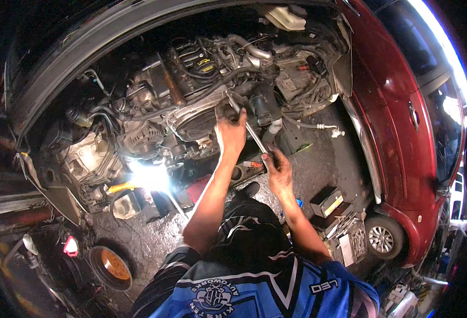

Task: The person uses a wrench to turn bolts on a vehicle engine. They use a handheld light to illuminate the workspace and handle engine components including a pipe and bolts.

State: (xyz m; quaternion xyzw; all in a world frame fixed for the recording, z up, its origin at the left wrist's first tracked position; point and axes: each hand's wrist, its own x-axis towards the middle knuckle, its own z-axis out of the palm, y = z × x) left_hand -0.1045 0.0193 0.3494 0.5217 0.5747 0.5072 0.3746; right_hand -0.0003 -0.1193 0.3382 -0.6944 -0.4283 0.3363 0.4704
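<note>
A long chrome bar, looking like a ratchet or breaker bar point(255, 137), runs slantwise across the front of an exposed engine point(191, 79). My left hand point(232, 132) is closed near its upper end, with the thumb along the bar and the fingertips in shadow by the engine. Lower down, my right hand point(279, 172) grips the handle end, fingers wrapped round it. What the bar's head sits on is hidden by my left fingers. Beside the upper end stands a black cylindrical housing point(265, 103).
A bright work lamp point(148, 177) glares left of my left forearm. A red car point(397, 106) stands close on the right. A black battery-like box point(326, 202) and a tray of tools point(356, 238) lie on the floor, with a round pan point(110, 267) at lower left.
</note>
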